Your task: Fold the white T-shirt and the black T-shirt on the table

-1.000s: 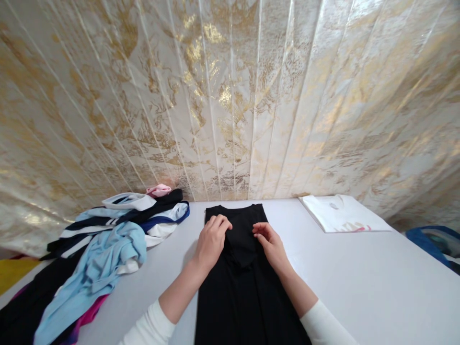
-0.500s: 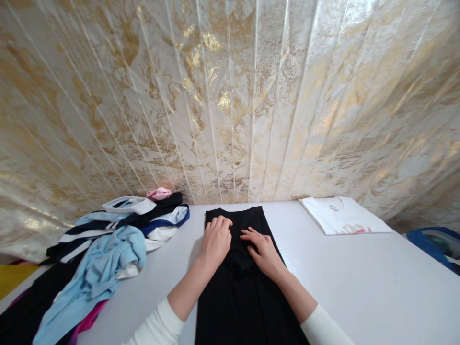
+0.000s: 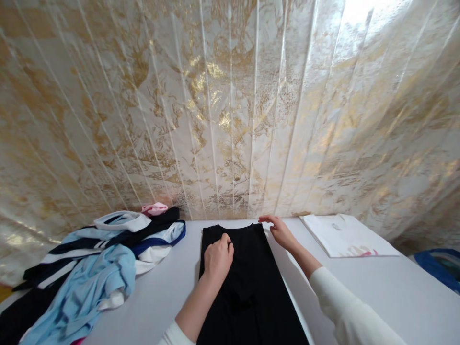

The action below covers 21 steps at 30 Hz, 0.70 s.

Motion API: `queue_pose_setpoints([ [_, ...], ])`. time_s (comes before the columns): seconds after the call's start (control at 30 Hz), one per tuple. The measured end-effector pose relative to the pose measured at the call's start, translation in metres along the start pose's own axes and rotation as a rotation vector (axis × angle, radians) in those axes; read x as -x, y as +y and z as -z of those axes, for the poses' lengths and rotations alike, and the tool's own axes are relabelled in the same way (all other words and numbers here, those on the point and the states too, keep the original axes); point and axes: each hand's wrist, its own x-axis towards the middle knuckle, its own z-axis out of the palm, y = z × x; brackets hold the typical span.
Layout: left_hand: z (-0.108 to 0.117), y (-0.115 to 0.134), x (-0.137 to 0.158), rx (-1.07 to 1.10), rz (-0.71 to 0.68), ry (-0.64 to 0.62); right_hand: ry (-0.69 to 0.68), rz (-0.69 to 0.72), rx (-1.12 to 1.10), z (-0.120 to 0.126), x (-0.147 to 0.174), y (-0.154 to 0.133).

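Observation:
A black garment (image 3: 247,282) lies lengthwise on the white table, its sides turned in to a narrow strip and its neckline at the far end. Over its upper left part is my left hand (image 3: 218,258), fingers curled in with the thumb near the index finger; whatever is between them, if anything, is hidden. My right hand (image 3: 281,231) is open, its fingers stretched toward the garment's far right corner. Those fingertips are at or just above the corner; contact cannot be made out.
On the left lies a heap of loose clothes, with a light blue garment (image 3: 89,287) in front and a pink cloth (image 3: 154,209) at the back. A folded white T-shirt (image 3: 348,237) lies back right on the table (image 3: 388,292). Beyond it is a blue item (image 3: 436,268). A gold-patterned curtain (image 3: 230,110) hangs behind.
My right hand has moved from the middle of the black garment outward to its far right corner. The left hand stays over the upper left, fingers more curled. The view has tipped up slightly.

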Motion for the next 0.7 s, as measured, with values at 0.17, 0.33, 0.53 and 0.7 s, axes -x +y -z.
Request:
queue_pose_setpoints([
  [0.17, 0.004, -0.006, -0.004, 0.034, 0.064, -0.047, -0.125, 0.074, 0.095, -0.015, -0.036, 0.010],
  [0.33, 0.007, -0.018, -0.008, 0.067, 0.108, -0.107, -0.132, 0.113, 0.165, -0.035, -0.030, -0.012],
  [0.53, 0.009, -0.028, -0.010, 0.137, 0.065, -0.157, -0.174, 0.152, 0.151, -0.031, 0.036, -0.085],
  [0.7, 0.010, -0.031, -0.007, 0.188, 0.030, -0.152, -0.433, 0.172, -0.033, -0.025, 0.101, -0.134],
])
